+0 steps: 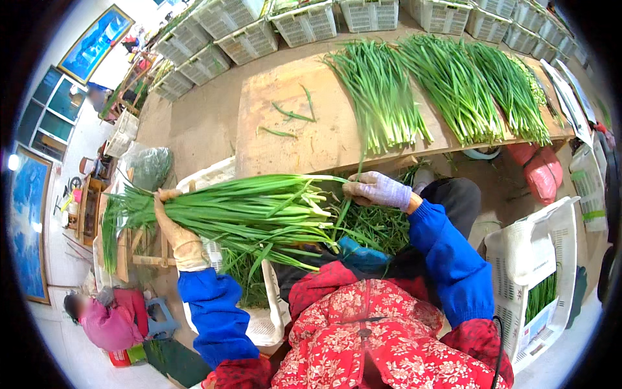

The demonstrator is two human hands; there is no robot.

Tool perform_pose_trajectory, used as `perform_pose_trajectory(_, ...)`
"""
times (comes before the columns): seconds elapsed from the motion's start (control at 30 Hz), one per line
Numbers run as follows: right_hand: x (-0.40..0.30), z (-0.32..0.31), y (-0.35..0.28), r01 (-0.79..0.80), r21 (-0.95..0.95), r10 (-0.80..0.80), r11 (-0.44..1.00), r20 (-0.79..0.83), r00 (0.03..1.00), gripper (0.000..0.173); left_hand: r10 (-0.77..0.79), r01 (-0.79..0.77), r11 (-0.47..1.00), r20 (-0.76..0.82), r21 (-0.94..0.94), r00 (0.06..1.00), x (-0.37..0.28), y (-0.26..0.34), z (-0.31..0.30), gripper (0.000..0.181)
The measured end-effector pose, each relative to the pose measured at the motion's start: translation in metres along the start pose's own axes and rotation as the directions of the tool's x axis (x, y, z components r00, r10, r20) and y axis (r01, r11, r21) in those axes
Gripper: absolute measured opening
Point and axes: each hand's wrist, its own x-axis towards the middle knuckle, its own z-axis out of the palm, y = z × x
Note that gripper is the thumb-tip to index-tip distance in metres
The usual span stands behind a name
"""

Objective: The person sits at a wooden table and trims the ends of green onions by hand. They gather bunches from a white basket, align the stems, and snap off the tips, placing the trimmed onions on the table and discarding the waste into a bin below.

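My left hand (174,228), in a beige glove, is closed around the leafy part of a large bundle of garlic chives (243,202). The bundle lies sideways in the air before my lap, its pale stem ends pointing right and its leaf tips drooping left. Beside the stem ends, my right hand (379,189), in a pale purple knitted glove, pinches a thin green leaf (344,212). Loose green trimmings (379,223) lie beneath the right hand, with a piece of blue plastic (362,253) near them.
A wooden table (291,150) ahead bears several chive piles (384,97) and stray leaves (291,114). White plastic crates (303,24) line the far side. Another crate (503,291) stands at my right, one (272,311) below my left arm. A person in pink (109,321) sits at lower left.
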Motion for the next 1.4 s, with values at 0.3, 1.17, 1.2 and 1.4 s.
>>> perform_pose_trajectory(0.3,-0.044,0.016,0.136,-0.537,-0.725,0.546,0.431,-0.264,0.795,0.033,-0.136,0.106,0.989,-0.375,-0.099,0.917,-0.049,-0.05,-0.095,0.014)
perform_pose_trajectory(1.17,0.033,0.076,0.074,0.017,0.062,0.007,0.998,-0.37,0.929,0.019,-0.259,0.214,0.955,-0.229,-0.203,0.938,-0.07,-0.055,-0.102,0.025)
perform_pose_trajectory(1.2,0.027,0.063,0.099,-0.023,-0.056,-0.009,0.998,-0.516,0.856,0.021,-0.25,0.203,0.958,-0.238,-0.203,0.939,-0.071,-0.053,-0.108,0.024)
perform_pose_trajectory(1.4,0.013,0.058,0.075,-0.186,0.508,0.382,0.841,-0.313,0.87,0.037,-0.267,0.209,0.914,-0.127,-0.348,0.955,-0.076,-0.056,-0.115,0.018)
